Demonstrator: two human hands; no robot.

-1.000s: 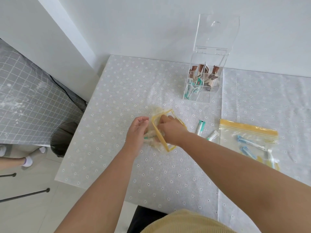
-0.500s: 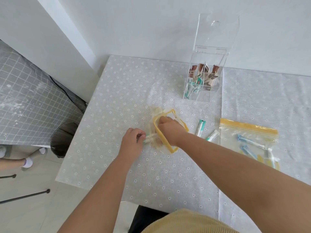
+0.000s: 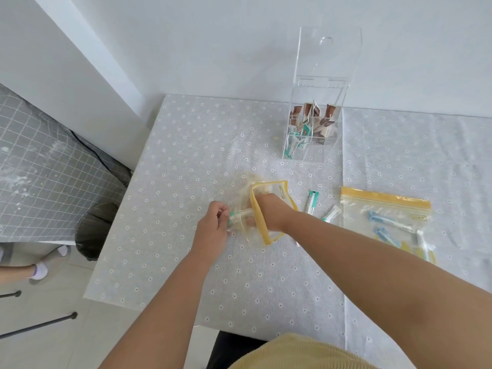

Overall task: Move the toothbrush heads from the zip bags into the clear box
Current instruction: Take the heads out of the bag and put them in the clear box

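Observation:
An open yellow-rimmed zip bag [image 3: 259,217] lies mid-table. My right hand [image 3: 270,211] is pushed inside its mouth, fingers hidden by the plastic. My left hand [image 3: 213,227] pinches the bag's closed end from outside, around a wrapped toothbrush head [image 3: 241,215] still inside. Two wrapped green-tipped heads [image 3: 311,201] [image 3: 331,213] lie loose to the right. A second zip bag [image 3: 383,222] with several blue heads lies flat further right. The clear box [image 3: 311,129] stands at the back with its lid up, holding packets and heads.
The table's left edge [image 3: 119,217] drops to the floor, where a dark bin [image 3: 93,230] stands. A grey checked cloth [image 3: 40,177] is at far left. Another person's foot [image 3: 40,270] shows low on the left. A white wall backs the table.
My left hand slid down and left from the bag's mouth to its closed end and pinched it. My right hand went slightly deeper into the bag.

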